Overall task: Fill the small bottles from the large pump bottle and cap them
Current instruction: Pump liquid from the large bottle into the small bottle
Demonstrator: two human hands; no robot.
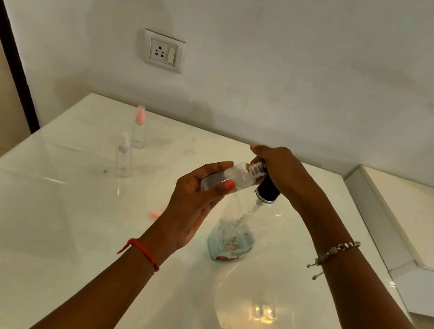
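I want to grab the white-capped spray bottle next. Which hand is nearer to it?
Left. The left hand, holding the open small bottle, is just right of the white-capped spray bottle; the right hand sits farther right, on the pump bottle.

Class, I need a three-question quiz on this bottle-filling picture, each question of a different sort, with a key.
1. True or false: the small bottle in the left hand is capped.
2. Which hand rests on the pump bottle's black pump head? A) left B) right C) neither
3. How many capped small bottles stand at the table's far left?

Key: 1 false, its neck is open. 2 B, the right hand. 3 two: pink-capped bottle, white-capped bottle.
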